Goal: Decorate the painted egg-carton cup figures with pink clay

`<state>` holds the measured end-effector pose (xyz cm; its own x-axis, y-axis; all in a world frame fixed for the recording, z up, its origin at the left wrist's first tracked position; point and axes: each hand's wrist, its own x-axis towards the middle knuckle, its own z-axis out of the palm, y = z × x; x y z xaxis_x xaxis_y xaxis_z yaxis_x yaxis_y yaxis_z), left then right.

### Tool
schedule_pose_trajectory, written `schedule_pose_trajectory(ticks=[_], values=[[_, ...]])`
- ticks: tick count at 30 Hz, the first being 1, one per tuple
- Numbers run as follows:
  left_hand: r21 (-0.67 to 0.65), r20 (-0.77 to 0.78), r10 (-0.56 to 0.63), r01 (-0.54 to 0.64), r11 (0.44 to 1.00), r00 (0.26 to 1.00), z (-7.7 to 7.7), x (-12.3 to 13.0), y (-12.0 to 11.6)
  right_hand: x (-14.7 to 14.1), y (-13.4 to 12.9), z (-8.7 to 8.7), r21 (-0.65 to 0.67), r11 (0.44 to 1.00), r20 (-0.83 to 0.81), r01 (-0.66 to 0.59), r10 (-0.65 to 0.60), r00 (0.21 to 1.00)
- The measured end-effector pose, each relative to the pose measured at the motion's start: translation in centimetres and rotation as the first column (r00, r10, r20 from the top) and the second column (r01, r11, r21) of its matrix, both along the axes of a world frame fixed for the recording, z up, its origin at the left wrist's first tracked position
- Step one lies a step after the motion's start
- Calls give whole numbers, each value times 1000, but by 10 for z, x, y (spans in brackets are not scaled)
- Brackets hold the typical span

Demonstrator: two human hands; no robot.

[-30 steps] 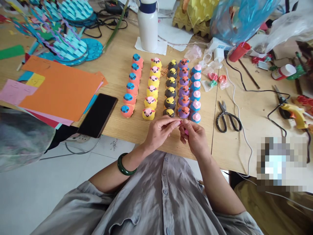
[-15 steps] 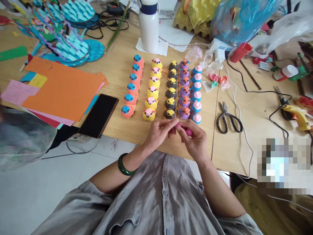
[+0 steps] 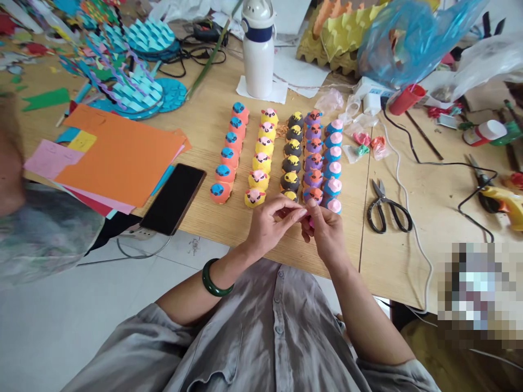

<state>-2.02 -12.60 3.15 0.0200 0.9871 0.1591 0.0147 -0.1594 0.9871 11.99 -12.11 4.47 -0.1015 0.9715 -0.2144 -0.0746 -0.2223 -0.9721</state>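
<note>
My right hand [image 3: 326,231] is closed round a small piece of magenta clay [image 3: 311,222], most of it hidden by the fingers. Thumb and forefinger of my left hand [image 3: 273,222] are pinched together against the right fingertips; whatever they grip is too small to make out. Just beyond the hands stand rows of painted clay-covered domes: orange with blue [image 3: 226,156], yellow with pink [image 3: 261,161], black with yellow [image 3: 291,163], purple with orange [image 3: 314,161] and blue with pink [image 3: 334,169]. My hands partly cover the near end of the black row.
Black-handled scissors [image 3: 387,209] lie to the right, beside a white cable. A phone [image 3: 174,198] and orange paper [image 3: 122,158] are at the left. A white bottle [image 3: 259,60] stands behind the rows. Another person's arm [image 3: 10,158] shows at the left edge.
The view has shifted, so the table things appear lower and further right. The magenta clay shows less between my fingers, and my right thumb now points more upward.
</note>
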Motion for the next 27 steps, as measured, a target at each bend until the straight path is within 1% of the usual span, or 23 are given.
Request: schedule_pose_trajectory(ticks=[2,4,6,7,8,10,12,13,14,15,16,18,20,21,24,27], values=[[49,-54,10,-7,999,999,1,-2,0,0,1,-1,-38,999,-73,-38,35,997],[81,-79,-8,15,997,997,2,-4,1,2,2,-3,-62,996,-128,-59,51,990],[144,-105,-19,34,989,994,2,-6,1,4,5,-4,-57,997,-130,-46,38,991],[185,-129,-6,30,982,992,1,-8,2,6,6,-4,-47,998,-107,-31,26,994],[228,-161,28,9,974,987,0,-11,4,9,6,-4,-35,999,-72,-16,13,997],[315,-250,158,-74,946,955,-1,-21,9,15,8,-5,-10,1000,7,20,-20,1000],[406,-342,324,-173,898,882,-1,-34,15,22,9,-5,5,998,59,58,-58,997],[446,-370,386,-204,872,845,-1,-41,18,25,10,-6,11,997,63,78,-79,995],[464,-381,421,-224,857,823,0,-47,20,28,11,-6,15,995,56,97,-97,994],[461,-378,426,-232,857,822,1,-52,21,30,12,-6,18,994,41,110,-110,993],[438,-358,405,-232,869,842,3,-54,22,32,13,-6,20,993,22,114,-114,993],[352,-286,304,-196,915,909,6,-52,22,32,16,-4,13,996,-32,92,-92,995],[251,-188,161,-111,962,969,10,-42,22,28,18,-1,-12,999,-92,37,-38,995],[205,-132,86,-57,977,987,12,-35,23,25,20,0,-23,1000,-121,8,-11,993],[82,11,-94,93,992,996,17,-13,29,15,25,5,-3,999,-174,-45,44,984],[-20,99,-202,204,979,974,20,3,38,7,32,8,34,998,-188,-50,56,981]])
